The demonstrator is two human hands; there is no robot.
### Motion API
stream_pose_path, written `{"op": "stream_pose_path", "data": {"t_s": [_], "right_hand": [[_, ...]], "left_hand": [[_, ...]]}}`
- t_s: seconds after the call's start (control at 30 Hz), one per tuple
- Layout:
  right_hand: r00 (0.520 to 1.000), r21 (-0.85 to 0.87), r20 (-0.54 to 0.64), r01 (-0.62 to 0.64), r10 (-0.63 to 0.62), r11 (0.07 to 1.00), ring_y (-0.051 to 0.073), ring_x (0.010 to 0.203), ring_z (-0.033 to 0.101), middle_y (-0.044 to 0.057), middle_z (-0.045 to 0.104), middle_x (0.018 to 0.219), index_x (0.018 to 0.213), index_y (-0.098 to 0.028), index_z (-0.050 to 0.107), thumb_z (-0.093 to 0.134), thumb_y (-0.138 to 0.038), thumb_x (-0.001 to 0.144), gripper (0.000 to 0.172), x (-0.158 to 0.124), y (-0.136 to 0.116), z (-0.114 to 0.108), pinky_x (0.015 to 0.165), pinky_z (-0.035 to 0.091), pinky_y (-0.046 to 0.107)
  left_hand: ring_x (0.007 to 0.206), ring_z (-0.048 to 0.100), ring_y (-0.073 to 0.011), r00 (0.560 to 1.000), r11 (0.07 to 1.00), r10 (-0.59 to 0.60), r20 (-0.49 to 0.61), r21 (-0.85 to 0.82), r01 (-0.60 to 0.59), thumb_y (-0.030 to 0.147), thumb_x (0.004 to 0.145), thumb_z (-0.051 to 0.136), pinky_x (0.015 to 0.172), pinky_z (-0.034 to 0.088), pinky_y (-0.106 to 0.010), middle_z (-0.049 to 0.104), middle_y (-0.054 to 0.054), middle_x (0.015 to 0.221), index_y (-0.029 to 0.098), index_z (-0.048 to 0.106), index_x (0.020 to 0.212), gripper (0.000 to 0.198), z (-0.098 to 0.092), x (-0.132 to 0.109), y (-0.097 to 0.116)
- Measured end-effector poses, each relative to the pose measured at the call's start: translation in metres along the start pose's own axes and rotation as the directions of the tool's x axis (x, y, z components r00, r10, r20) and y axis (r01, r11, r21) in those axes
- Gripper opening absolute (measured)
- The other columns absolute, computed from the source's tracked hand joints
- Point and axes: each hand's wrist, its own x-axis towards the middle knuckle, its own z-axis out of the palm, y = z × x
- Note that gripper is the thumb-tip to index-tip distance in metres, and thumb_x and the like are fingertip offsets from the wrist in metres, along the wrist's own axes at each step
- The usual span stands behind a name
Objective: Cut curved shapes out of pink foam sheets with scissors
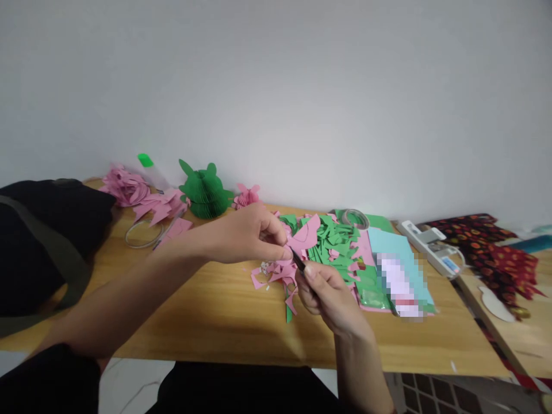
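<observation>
My left hand pinches a piece of pink paper between thumb and fingers, above the table. A curved line shows faintly on the paper. My right hand is closed around dark scissors, whose blades point up and left at the paper's lower edge. The fingers hide most of the scissors' handles. Pink paper scraps lie just below both hands. Behind the right hand spreads a heap of green paper scraps.
A green honeycomb paper figure and a smaller pink one stand near the wall. Pink cutouts and a black bag are at left. Right are a tape roll, blue paper and a power strip.
</observation>
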Motion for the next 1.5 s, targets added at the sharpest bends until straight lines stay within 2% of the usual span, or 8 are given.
{"op": "stream_pose_path", "data": {"t_s": [0.1,0.37,0.57,0.87,1.07,1.17,1.3,1.5], "right_hand": [[1.000,-0.031,0.011,0.013,-0.013,0.999,0.005,0.038,0.016,-0.010,0.030,0.045,0.060,-0.020,0.044,0.060,-0.056,0.086,0.048,0.000,-0.004,0.002,0.033,0.011,0.018],[0.998,-0.036,0.037,0.053,-0.052,0.998,0.004,0.036,0.015,-0.012,0.028,0.044,0.061,-0.021,0.042,0.061,-0.059,0.083,0.048,-0.003,-0.017,0.009,0.031,0.016,0.018],[0.998,-0.029,0.027,0.052,-0.051,0.998,0.004,0.037,0.015,-0.011,0.028,0.045,0.061,-0.021,0.041,0.062,-0.059,0.082,0.049,-0.008,-0.017,0.008,0.032,0.014,0.018],[1.000,0.012,-0.013,0.025,-0.025,1.000,0.004,0.039,0.016,-0.010,0.029,0.048,0.059,-0.021,0.041,0.063,-0.058,0.083,0.050,-0.013,-0.008,0.002,0.033,0.012,0.018],[0.997,0.012,-0.074,-0.012,0.013,1.000,0.004,0.038,0.019,-0.009,0.031,0.047,0.058,-0.020,0.040,0.064,-0.062,0.080,0.052,-0.011,-0.002,-0.004,0.033,0.013,0.018],[0.995,0.024,-0.099,-0.025,0.027,0.999,0.005,0.037,0.019,-0.009,0.031,0.047,0.058,-0.021,0.041,0.064,-0.060,0.081,0.051,-0.009,0.002,-0.008,0.033,0.014,0.018],[0.996,0.053,-0.083,-0.027,0.032,0.998,0.005,0.037,0.018,-0.010,0.030,0.046,0.058,-0.021,0.041,0.063,-0.056,0.083,0.049,-0.005,0.005,-0.013,0.033,0.015,0.019],[0.997,0.096,-0.064,-0.035,0.041,0.995,0.005,0.037,0.018,-0.010,0.031,0.048,0.059,-0.021,0.042,0.062,-0.055,0.085,0.048,0.000,0.011,-0.019,0.033,0.016,0.019]], "left_hand": [[0.050,0.030,-0.0055,1.000,1.000,-0.013,0.014,-0.007,0.013,0.022,0.080,0.058,0.047,0.023,-0.022,0.038,0.006,0.054,0.015,0.047,0.054,0.029,-0.005,-0.002,0.007],[0.041,0.031,-0.0054,0.996,0.995,-0.074,0.039,0.067,0.071,0.023,0.077,0.061,0.040,0.021,-0.023,0.038,0.007,0.047,0.016,0.058,0.058,0.020,-0.014,-0.007,0.033],[0.042,0.033,-0.0055,0.998,0.994,-0.046,0.045,0.098,0.041,0.021,0.075,0.062,0.039,0.024,-0.021,0.043,0.006,0.049,0.016,0.059,0.055,0.020,-0.013,-0.004,0.039],[0.043,0.037,-0.0066,0.983,0.990,-0.113,0.143,0.104,0.099,0.023,0.074,0.062,0.039,0.026,-0.021,0.051,0.003,0.052,0.015,0.064,0.061,0.016,-0.008,0.010,0.033],[0.043,0.034,-0.0063,0.979,0.996,-0.073,0.192,0.064,0.062,0.019,0.074,0.061,0.042,0.026,-0.021,0.042,0.005,0.046,0.016,0.053,0.050,0.025,-0.006,0.025,0.020],[0.045,0.036,-0.0066,0.975,0.998,-0.058,0.216,0.045,0.050,0.021,0.074,0.061,0.043,0.026,-0.020,0.044,0.004,0.047,0.015,0.055,0.051,0.025,-0.006,0.034,0.009],[0.045,0.035,-0.0066,0.960,0.996,-0.087,0.266,0.024,0.084,0.023,0.075,0.062,0.041,0.023,-0.021,0.045,0.004,0.048,0.015,0.057,0.053,0.024,-0.006,0.043,-0.001],[0.041,0.031,-0.0067,0.949,0.990,-0.141,0.281,0.023,0.140,0.017,0.074,0.061,0.041,0.023,-0.023,0.040,0.005,0.043,0.017,0.054,0.050,0.025,-0.007,0.050,0.000]]}}
